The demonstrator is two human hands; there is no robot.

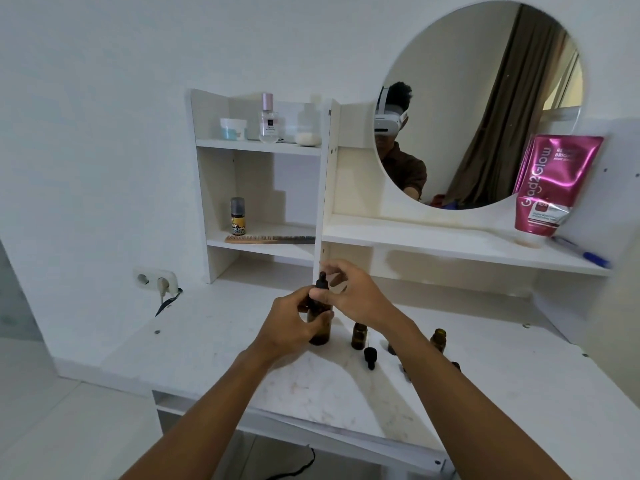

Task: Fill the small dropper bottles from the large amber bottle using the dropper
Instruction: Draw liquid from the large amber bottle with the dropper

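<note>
The large amber bottle (320,329) stands upright on the white marbled table (221,348), and my left hand (289,325) is wrapped around its body. Its black dropper cap (322,281) sits on the neck, pinched by the fingers of my right hand (356,294). To the right stand two small amber bottles, one (359,336) close by and one (438,339) further right, both uncapped. A loose black dropper cap (369,356) lies on the table in front of them. My right forearm hides part of another small dark object (456,366).
A white shelf unit (263,147) with cosmetic jars, a small bottle and a comb rises behind the table. A round mirror (478,105) hangs at the right above a ledge holding a pink tube (550,188) and a blue pen (581,252). A wall socket (156,280) sits at the left.
</note>
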